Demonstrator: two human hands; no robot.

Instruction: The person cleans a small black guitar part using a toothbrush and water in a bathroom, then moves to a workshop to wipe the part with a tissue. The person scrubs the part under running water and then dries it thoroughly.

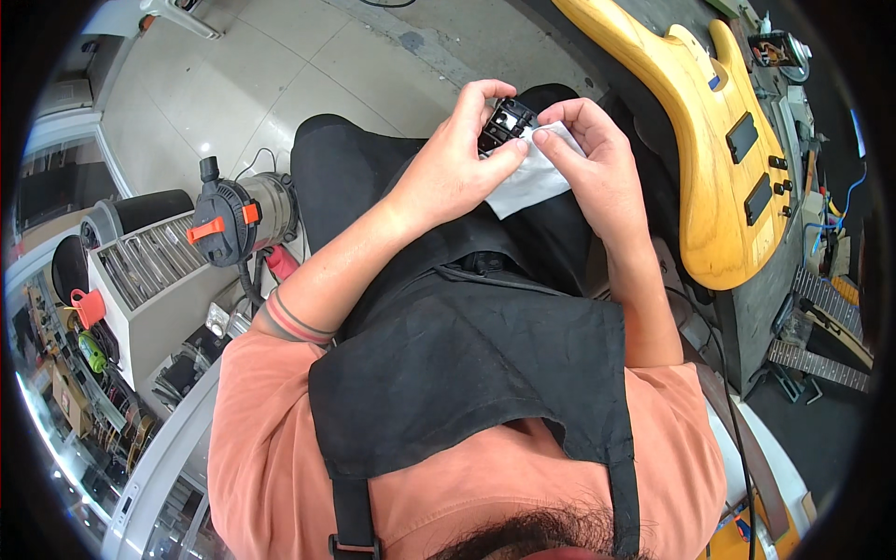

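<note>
My left hand (pixel 450 173) is closed around the edges of a small black metal part (pixel 505 124), which looks like a bass bridge with shiny saddles. It is held above my lap. My right hand (pixel 602 163) pinches a white cloth (pixel 530 183) between thumb and fingers, right beside the bridge. One end of the cloth touches or nearly touches the bridge, and the rest hangs down over my black apron (pixel 467 373). The far underside of the bridge is hidden by my fingers.
To the right, a natural-wood bass body (pixel 705 140) lies on a dark workbench (pixel 761 317), with fretted necks (pixel 817 364) and a spray can (pixel 779 51) nearby. On the left stand a shop vacuum (pixel 247 219) and a white cabinet (pixel 154 308) with a slotted top. Tiled floor (pixel 280 56) lies ahead.
</note>
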